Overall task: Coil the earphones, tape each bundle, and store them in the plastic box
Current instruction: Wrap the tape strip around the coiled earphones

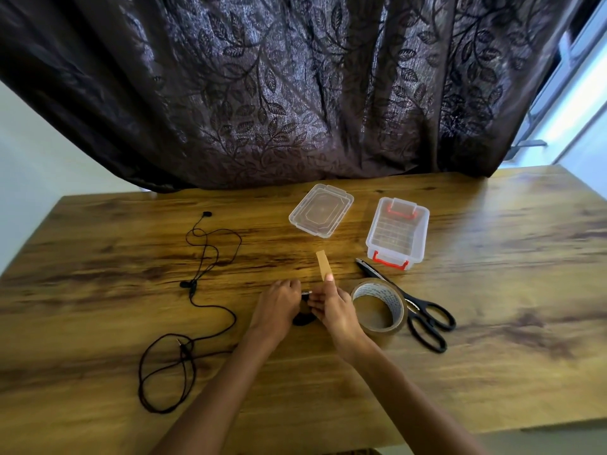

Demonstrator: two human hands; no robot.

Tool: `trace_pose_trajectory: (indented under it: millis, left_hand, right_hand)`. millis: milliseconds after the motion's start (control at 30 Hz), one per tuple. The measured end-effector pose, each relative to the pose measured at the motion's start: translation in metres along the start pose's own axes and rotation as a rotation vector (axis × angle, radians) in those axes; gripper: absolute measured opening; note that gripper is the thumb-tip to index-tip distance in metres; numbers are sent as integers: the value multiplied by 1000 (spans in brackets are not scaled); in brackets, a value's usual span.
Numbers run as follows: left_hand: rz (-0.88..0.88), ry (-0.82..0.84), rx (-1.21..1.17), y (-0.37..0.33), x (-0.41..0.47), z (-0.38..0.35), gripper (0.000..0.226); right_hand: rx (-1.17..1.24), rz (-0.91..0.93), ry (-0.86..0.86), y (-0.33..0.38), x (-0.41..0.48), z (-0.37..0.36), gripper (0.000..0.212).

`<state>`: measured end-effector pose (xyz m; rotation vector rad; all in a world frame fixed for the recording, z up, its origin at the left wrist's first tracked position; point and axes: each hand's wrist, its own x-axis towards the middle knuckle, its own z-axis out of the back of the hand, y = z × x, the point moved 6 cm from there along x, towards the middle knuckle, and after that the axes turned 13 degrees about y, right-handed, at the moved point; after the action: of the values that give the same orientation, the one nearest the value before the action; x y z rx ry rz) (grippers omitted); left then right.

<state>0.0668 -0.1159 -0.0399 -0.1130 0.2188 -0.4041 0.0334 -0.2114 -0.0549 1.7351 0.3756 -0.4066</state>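
Observation:
My left hand (279,303) grips a coiled black earphone bundle (303,318) just above the table; most of the bundle is hidden behind both hands. My right hand (331,307) touches the bundle too, and a short strip of brown tape (323,265) sticks up from its raised fingertip. A second black earphone (197,290) lies uncoiled on the table to the left. The clear plastic box (399,233) with red latches stands open and empty at the back right. Its clear lid (321,210) lies to the left of it.
A roll of brown tape (379,307) stands just right of my right hand. Black scissors (417,310) lie beside the roll, pointing toward the box. A dark patterned curtain (295,93) hangs behind the wooden table (492,290).

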Motion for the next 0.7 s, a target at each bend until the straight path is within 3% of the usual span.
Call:
trace_pose_trajectory:
  millis: [267, 600, 700]
  left_hand:
    - [20, 21, -241, 14, -3, 5, 18]
    - [-84, -87, -348, 11, -5, 70, 21]
    - [-112, -148, -393, 10, -7, 88, 21]
  right_hand:
    - [-103, 173, 22, 20, -6, 2, 41]
    - [-384, 248, 135, 66, -8, -4, 60]
    - [-297, 235, 222, 75, -7, -4, 69]
